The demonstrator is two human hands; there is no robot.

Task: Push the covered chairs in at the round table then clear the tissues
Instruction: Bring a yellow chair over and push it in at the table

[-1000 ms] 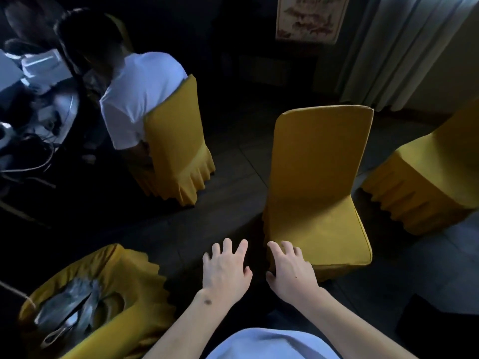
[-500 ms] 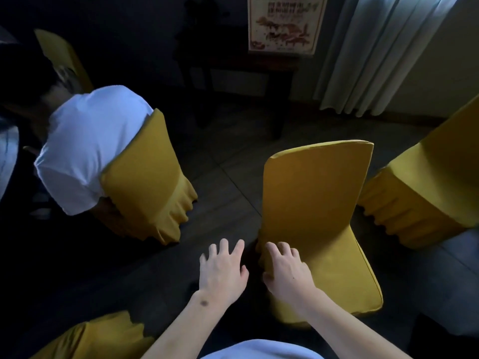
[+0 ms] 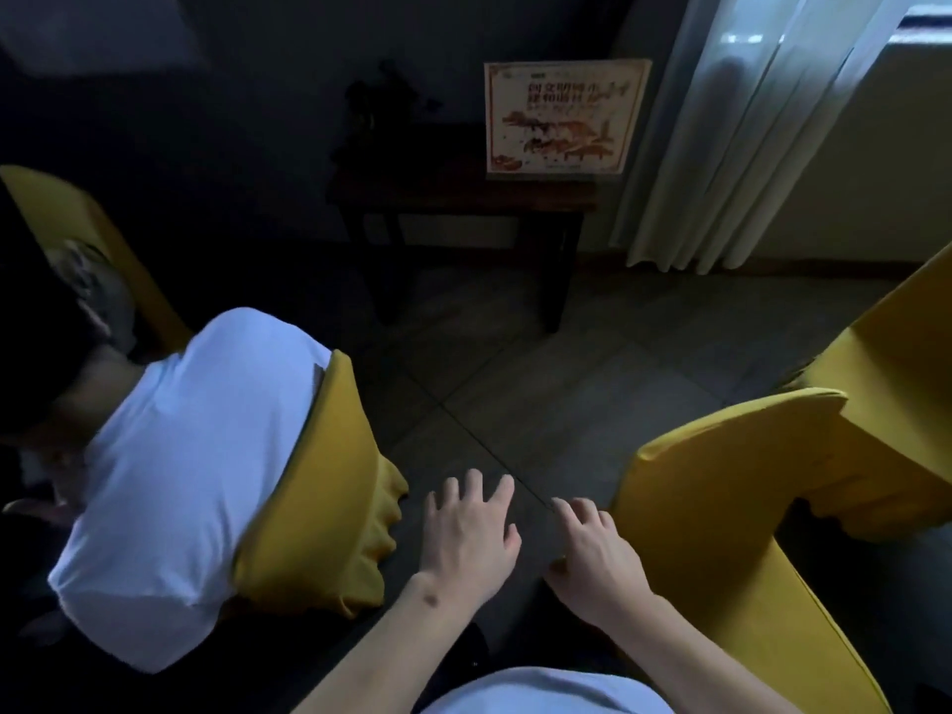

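A yellow-covered chair (image 3: pixel 721 487) stands at the lower right with its back facing me. My right hand (image 3: pixel 597 559) hovers just left of that chair, fingers spread and empty, not clearly touching the cover. To the left of it, over the dark floor, my left hand (image 3: pixel 469 533) is spread flat and holds nothing. A second covered chair (image 3: pixel 329 497) at the left is occupied by a person in a white shirt (image 3: pixel 196 466). A third covered chair (image 3: pixel 886 363) sits at the far right edge. No round table or tissues are in view.
A dark wooden side table (image 3: pixel 463 198) with a printed sign (image 3: pixel 564 121) stands against the back wall. Pale curtains (image 3: pixel 747 131) hang at the upper right. Another yellow chair back (image 3: pixel 67 224) shows at the far left. Grey tiled floor (image 3: pixel 541 383) lies between the chairs.
The view has swung up and to the left, so the chair in front slid to the lower right. My right hand has come off its seat edge. Both hands stay spread and empty.
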